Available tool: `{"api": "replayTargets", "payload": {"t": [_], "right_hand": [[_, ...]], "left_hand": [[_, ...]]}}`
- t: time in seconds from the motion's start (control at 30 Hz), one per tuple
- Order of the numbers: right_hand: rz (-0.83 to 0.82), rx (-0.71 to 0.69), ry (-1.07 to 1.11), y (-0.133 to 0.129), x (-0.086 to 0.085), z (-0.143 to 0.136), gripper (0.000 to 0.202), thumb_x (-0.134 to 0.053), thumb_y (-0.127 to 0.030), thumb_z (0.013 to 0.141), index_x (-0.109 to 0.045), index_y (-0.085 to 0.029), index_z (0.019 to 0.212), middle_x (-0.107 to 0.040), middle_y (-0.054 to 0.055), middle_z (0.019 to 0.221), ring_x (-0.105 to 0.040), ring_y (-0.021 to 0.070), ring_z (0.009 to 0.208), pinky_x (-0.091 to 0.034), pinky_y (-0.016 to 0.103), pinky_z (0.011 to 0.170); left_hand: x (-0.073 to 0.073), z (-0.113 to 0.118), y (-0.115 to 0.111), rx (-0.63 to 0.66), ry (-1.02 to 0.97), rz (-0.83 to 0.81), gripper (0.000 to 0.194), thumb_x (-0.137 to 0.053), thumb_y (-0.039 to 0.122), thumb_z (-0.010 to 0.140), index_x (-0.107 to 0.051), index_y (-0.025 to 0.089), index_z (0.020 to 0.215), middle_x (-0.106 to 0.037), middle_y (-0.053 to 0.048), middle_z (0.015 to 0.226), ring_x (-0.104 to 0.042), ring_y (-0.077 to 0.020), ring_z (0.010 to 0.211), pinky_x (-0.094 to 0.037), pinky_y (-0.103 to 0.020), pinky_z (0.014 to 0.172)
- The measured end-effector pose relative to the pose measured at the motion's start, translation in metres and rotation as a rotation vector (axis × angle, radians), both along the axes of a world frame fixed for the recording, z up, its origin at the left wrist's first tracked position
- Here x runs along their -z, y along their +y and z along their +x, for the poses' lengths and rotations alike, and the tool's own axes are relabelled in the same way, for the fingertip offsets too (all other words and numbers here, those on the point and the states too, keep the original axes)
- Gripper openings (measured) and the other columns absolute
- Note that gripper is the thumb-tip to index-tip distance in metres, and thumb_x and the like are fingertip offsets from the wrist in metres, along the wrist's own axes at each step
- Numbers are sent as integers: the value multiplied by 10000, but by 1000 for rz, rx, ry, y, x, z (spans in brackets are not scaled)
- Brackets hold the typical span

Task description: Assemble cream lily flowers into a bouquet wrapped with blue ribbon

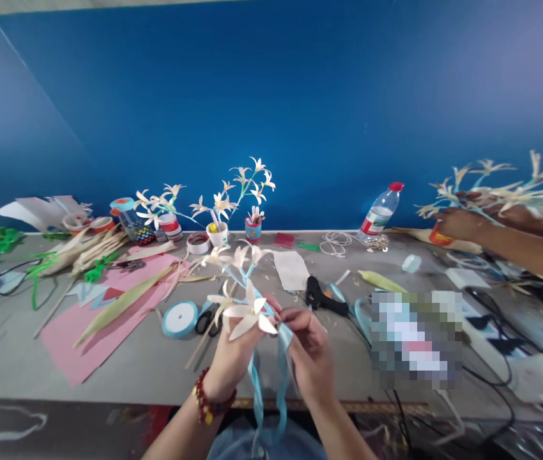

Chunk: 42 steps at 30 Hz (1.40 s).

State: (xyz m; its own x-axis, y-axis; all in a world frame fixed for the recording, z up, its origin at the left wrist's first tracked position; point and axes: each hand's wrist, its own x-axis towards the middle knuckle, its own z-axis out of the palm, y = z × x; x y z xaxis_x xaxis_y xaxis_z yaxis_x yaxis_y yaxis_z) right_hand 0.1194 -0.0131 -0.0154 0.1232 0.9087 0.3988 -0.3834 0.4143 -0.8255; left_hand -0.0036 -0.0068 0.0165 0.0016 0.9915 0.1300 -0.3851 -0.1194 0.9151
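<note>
My left hand (pixel 236 354), with a beaded bracelet at its wrist, is closed round the stem of a spray of cream-white handmade flowers (pixel 251 313). Petals cover part of its fingers. To its right, my right hand (pixel 312 351) pinches a light-blue ribbon (pixel 282 370) close to the stem. Two lengths of the ribbon hang down toward my lap. Left of my hands lie a roll of blue ribbon (pixel 180 319) and black-handled scissors (pixel 208 321). A black glue gun (pixel 325 299) rests beyond my right hand.
At the right, another person's arm (pixel 515 239) reaches among more flowers (pixel 489 167). Potted flower sprays (pixel 221 204) and a water bottle (pixel 381 211) stand along the blue wall. Pink paper (pixel 73 342) and husks (pixel 122 306) lie left; cables (pixel 487 377) and a power strip run right.
</note>
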Motion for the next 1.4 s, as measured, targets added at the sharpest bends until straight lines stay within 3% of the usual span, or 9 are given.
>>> {"api": "replayTargets", "payload": {"t": [0.13, 0.3, 0.53, 0.7, 0.8, 0.9, 1.07, 1.2, 1.4], "right_hand": [[-146, -255, 180, 4, -6, 3, 195, -779, -289, 818, -609, -210, 765, -647, 0, 866, -640, 136, 680, -536, 270, 672], [-255, -331, 195, 6, -13, 6, 292, -833, -331, 740, -568, -210, 717, -638, -16, 765, -581, 121, 573, -507, 247, 573], [-214, -226, 131, 5, -14, 5, 249, -811, -318, 766, -591, -211, 720, -651, 5, 789, -625, 144, 650, -540, 268, 639], [96, 72, -215, 7, -9, 15, 44, -736, -214, 840, -715, -229, 803, -669, 58, 918, -657, 218, 893, -544, 343, 792], [260, 173, -410, 6, -9, 22, 174, -683, -97, 851, -748, -257, 879, -677, 48, 917, -655, 203, 864, -532, 328, 765], [322, 207, -448, 5, -11, 23, 230, -651, -67, 862, -746, -265, 930, -698, 50, 939, -666, 202, 859, -535, 333, 764], [135, 80, -217, 7, -11, 16, 37, -705, -219, 877, -716, -229, 842, -708, 49, 851, -677, 195, 795, -549, 299, 685], [-77, -31, -68, 7, -9, 13, 157, -789, -306, 811, -675, -209, 764, -715, 35, 825, -683, 182, 761, -557, 279, 661], [-163, -171, 27, 8, -9, 14, 223, -807, -352, 795, -639, -208, 773, -693, 25, 837, -664, 168, 728, -551, 280, 649]], "left_hand": [[-5, -2, 2, 125, -62, -13, 150, -768, 284, 808, -752, 147, 867, -685, -60, 867, -580, -137, 698, -488, -251, 657], [-13, -2, 1, 212, -137, -13, 154, -779, 290, 798, -745, 142, 820, -672, -59, 904, -575, -117, 665, -494, -240, 628], [-11, 2, -1, 129, -81, -26, 172, -773, 314, 803, -736, 147, 783, -710, -78, 897, -583, -138, 703, -500, -249, 674], [-4, 4, -3, -21, -52, -64, 183, -788, 333, 789, -714, 166, 773, -703, -48, 811, -627, -169, 792, -505, -263, 795], [-3, 4, -6, -84, -5, -72, 184, -803, 337, 773, -724, 173, 801, -721, -43, 814, -654, -184, 812, -512, -272, 804], [-7, 2, -9, -86, 115, -56, 196, -791, 353, 780, -761, 179, 863, -751, -58, 865, -683, -234, 887, -521, -307, 834], [-14, -4, -10, -52, 285, 37, 149, -755, 327, 814, -791, 189, 857, -757, -73, 970, -668, -240, 924, -500, -313, 874], [-17, -3, -10, -40, 221, 12, 169, -780, 334, 783, -786, 178, 846, -743, -76, 894, -657, -222, 809, -517, -303, 756], [-22, 2, -10, -40, 161, 27, 180, -780, 349, 788, -749, 173, 810, -723, -70, 917, -620, -181, 738, -507, -282, 682]]}}
